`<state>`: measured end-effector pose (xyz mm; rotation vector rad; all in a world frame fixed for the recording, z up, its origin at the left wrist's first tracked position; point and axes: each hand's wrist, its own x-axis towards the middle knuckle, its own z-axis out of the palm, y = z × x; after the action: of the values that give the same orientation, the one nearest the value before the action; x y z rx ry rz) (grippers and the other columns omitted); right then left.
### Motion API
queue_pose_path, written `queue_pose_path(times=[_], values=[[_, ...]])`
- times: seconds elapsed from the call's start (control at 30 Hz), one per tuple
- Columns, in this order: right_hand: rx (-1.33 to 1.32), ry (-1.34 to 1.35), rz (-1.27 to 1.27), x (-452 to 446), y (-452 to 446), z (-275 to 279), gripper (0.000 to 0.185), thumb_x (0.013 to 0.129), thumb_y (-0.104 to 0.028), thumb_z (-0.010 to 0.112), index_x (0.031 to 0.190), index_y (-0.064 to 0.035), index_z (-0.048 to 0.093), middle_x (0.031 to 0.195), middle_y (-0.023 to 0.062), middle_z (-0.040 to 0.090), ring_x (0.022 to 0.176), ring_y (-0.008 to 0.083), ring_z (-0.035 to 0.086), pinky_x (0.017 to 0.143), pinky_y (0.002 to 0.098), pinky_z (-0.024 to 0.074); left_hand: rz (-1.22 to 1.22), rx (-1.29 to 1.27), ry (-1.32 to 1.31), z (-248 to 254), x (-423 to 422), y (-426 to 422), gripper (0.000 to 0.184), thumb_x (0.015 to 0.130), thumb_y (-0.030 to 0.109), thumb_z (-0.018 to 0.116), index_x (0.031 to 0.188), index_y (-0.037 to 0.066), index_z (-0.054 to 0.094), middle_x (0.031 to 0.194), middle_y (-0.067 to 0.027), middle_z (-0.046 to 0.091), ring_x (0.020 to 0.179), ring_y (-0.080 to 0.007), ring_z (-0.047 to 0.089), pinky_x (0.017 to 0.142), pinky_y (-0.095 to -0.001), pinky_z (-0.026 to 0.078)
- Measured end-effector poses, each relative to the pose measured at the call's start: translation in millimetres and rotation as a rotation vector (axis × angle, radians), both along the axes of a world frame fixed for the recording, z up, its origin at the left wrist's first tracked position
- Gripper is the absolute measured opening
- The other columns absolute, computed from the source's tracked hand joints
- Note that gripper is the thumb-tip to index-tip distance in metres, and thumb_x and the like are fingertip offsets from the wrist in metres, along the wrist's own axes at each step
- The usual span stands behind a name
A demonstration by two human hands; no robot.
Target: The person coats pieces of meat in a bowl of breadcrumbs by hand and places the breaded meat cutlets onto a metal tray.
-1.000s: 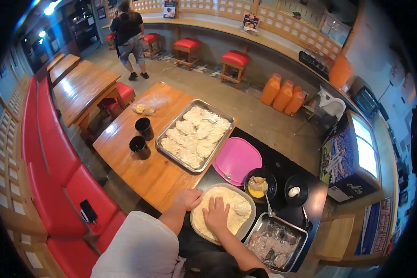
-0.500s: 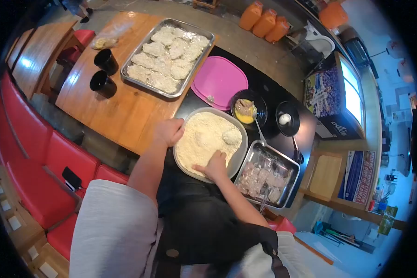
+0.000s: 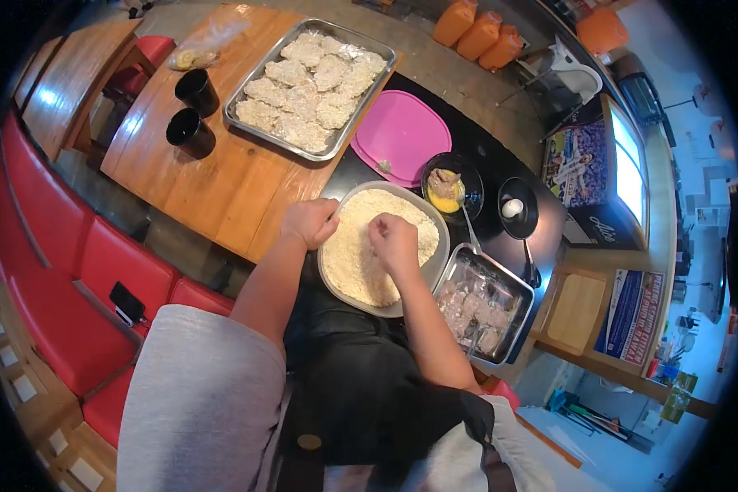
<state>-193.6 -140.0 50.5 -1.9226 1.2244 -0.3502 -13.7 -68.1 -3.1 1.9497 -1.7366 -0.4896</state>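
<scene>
My left hand [image 3: 310,223] is closed on the left rim of a pale plastic tub [image 3: 439,261] full of breadcrumbs [image 3: 354,266]. Over the middle of the crumbs, my right hand [image 3: 394,243] has its fingers curled together; whatever they may hold is hidden. To the tub's right is a black bowl [image 3: 477,190] of beaten egg [image 3: 444,197] with a piece of meat and a utensil in it. A metal tray [image 3: 523,321] with raw meat pieces [image 3: 477,310] stands close to my right forearm.
A large metal tray [image 3: 236,119] of breaded pieces [image 3: 312,88] sits on the wooden table [image 3: 246,193]. Two black cups [image 3: 191,134] stand left of it. A pink lid [image 3: 406,135] lies beyond the tub. A small black pan [image 3: 526,225] holds an egg [image 3: 512,207].
My right hand has risen from pressing spread fingers into the near crumbs and moved toward the middle, its fingers now curled. My left hand stays at the rim. The view has shifted slightly.
</scene>
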Motion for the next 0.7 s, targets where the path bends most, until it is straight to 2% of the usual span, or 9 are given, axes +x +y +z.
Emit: queue_pose_path(times=[0.2,0.27,0.4,0.47,0.53,0.57,0.6,0.67,0.7], values=[[0.108,0.154,0.126,22,-11,-41,0.009,0.065,-0.012,0.067,0.067,-0.0047,0.063,0.064,0.0166,0.061,0.064,0.0291,0.062,0.062,0.0366,0.048,0.02,-0.003,0.054,-4,-2,-2,0.024,0.077,0.033,0.049,0.084,0.01,0.052,0.078,-0.0146,0.057,0.074,-0.0361,0.056,0.063,-0.0455,0.044],[-0.019,0.162,0.21,17,-16,-37,0.012,0.069,-0.015,0.066,0.07,-0.0039,0.063,0.062,0.0124,0.061,0.056,0.0196,0.06,0.056,0.0323,0.047,-0.01,0.021,0.034,0,-1,-1,0.024,0.077,0.032,0.049,0.084,0.009,0.053,0.078,-0.0151,0.057,0.075,-0.0361,0.056,0.064,-0.0457,0.043],[0.072,0.314,0.034,-19,-10,-6,0.031,0.068,-0.031,0.074,0.067,-0.0024,0.062,0.061,0.0093,0.061,0.055,0.0185,0.057,0.055,0.0308,0.0454,-0.037,-0.025,0.07,2,0,1,0.023,0.078,0.03,0.049,0.084,0.008,0.053,0.078,-0.0156,0.057,0.076,-0.0359,0.056,0.064,-0.0454,0.044],[0.23,0.442,-0.04,-38,0,-5,0.044,0.064,-0.039,0.077,0.078,-0.0002,0.062,0.071,0.0132,0.063,0.067,0.0232,0.061,0.063,0.0329,0.048,-0.051,0.045,-0.002,4,1,-2,0.024,0.08,0.032,0.048,0.086,0.008,0.052,0.081,-0.0117,0.059,0.077,-0.0316,0.058,0.066,-0.0437,0.046],[0.109,0.662,0.21,-59,23,-20,0.069,0.059,-0.048,0.076,0.097,0.0053,0.057,0.088,0.0235,0.061,0.082,0.0334,0.06,0.077,0.0351,0.0479,-0.077,0.051,0.031,-2,3,-5,0.025,0.08,0.032,0.048,0.086,0.008,0.052,0.082,-0.0117,0.059,0.079,-0.0313,0.058,0.067,-0.0436,0.046],[0.131,0.692,0.089,-60,36,-44,0.094,0.052,-0.046,0.081,0.116,0.0097,0.042,0.101,0.0288,0.055,0.095,0.0383,0.056,0.086,0.0361,0.0445,-0.074,0.059,0.058,-5,1,-3,0.025,0.08,0.032,0.048,0.087,0.008,0.052,0.083,-0.0116,0.059,0.08,-0.0311,0.058,0.068,-0.0435,0.046],[0.139,0.699,0.071,-55,49,-51,0.094,0.052,-0.046,0.081,0.116,0.0097,0.042,0.101,0.0288,0.055,0.095,0.0383,0.056,0.086,0.0361,0.0445,-0.093,0.061,0.066,-3,-1,-2,0.025,0.08,0.032,0.048,0.087,0.008,0.052,0.083,-0.0116,0.059,0.08,-0.0311,0.058,0.068,-0.0435,0.046],[0.009,0.523,-0.281,-41,62,-57,0.081,0.053,-0.033,0.083,0.112,0.0067,0.045,0.105,0.0278,0.054,0.099,0.0359,0.055,0.083,0.0376,0.0464,-0.083,0.106,0.061,7,2,-4,0.026,0.08,0.033,0.048,0.087,0.008,0.052,0.085,-0.0118,0.06,0.081,-0.0314,0.058,0.069,-0.0433,0.046],[0.212,0.258,-0.305,-49,51,-61,0.067,0.055,-0.02,0.081,0.109,0.0059,0.049,0.1,0.0217,0.059,0.095,0.0308,0.058,0.081,0.036,0.0467,-0.094,0.1,0.051,10,2,-3,0.026,0.08,0.033,0.048,0.087,0.008,0.052,0.085,-0.0118,0.06,0.081,-0.0314,0.058,0.069,-0.0433,0.046]])
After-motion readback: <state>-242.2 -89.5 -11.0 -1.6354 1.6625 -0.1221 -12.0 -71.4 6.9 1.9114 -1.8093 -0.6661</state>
